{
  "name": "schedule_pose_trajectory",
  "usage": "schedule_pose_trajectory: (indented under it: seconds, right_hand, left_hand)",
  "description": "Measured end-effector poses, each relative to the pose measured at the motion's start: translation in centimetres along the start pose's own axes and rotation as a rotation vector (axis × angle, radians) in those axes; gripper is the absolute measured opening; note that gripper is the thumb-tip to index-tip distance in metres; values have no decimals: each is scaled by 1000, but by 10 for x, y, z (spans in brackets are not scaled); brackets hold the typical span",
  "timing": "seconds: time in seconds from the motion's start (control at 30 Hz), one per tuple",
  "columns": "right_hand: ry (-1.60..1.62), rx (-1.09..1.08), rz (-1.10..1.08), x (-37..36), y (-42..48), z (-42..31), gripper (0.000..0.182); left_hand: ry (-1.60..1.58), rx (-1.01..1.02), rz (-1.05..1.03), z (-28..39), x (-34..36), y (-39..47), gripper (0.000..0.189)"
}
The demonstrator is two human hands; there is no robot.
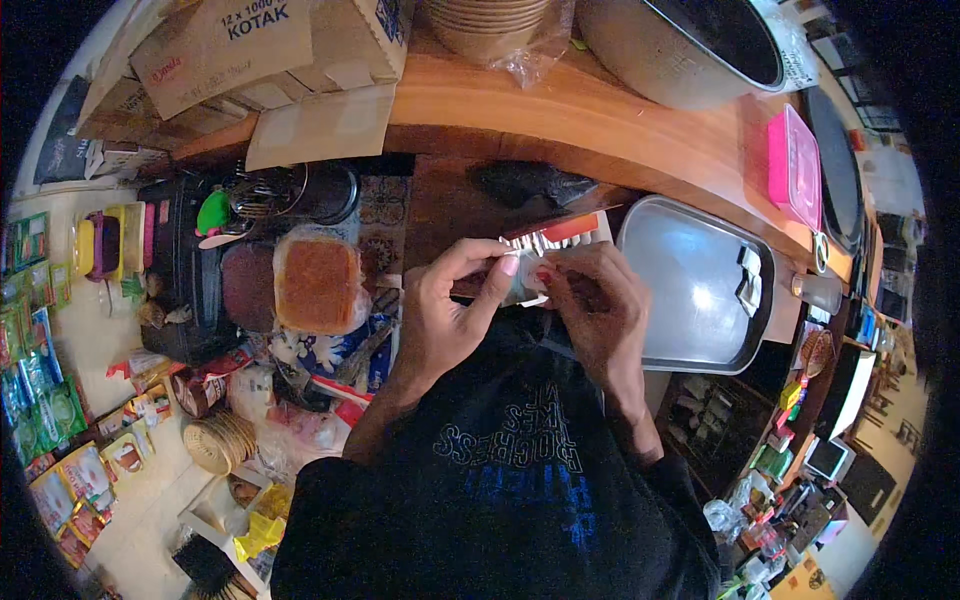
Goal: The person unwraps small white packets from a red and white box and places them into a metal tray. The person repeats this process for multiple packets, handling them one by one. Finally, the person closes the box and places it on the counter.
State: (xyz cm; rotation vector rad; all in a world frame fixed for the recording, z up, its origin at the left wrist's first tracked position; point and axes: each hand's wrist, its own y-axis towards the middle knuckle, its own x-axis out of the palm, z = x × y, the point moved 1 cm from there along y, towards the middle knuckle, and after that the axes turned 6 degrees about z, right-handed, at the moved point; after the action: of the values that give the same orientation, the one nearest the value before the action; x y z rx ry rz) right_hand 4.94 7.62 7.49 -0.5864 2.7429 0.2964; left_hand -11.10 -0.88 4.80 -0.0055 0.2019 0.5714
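Observation:
My left hand pinches the edge of a small clear plastic piece between thumb and index finger. Facing it, my right hand has its fingertips on the same piece, beside a small red spot. Just behind the fingertips lies a red and white packet or box, partly hidden by the hands; its contents cannot be made out. A large metal tray is to the right of my right hand, with small crumpled white pieces on it.
The wooden counter holds a cardboard box, stacked bowls in plastic, a big metal pot and a pink plastic container. A black plastic bag lies below its edge. Orange-topped stool and many packets stand at left.

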Motion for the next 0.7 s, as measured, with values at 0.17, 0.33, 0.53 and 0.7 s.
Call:
schedule_pose_trajectory:
  seconds: [0.17, 0.33, 0.53, 0.7]
  right_hand:
    - [89, 43, -8, 0, -2, 19, 17]
    - [88, 18, 29, 2, -3, 10, 17]
    - [60, -6, 37, 4, -4, 11, 16]
    - [151, 85, 16, 5, -7, 21, 13]
  left_hand:
    - [-27, -3, -1, -2, 1, -1, 23]
    - [-32, -71, -24, 1, -1, -1, 24]
    - [-58, -75, -20, 0, -1, -2, 25]
    - [-43, -71, -33, 5, 0, -2, 23]
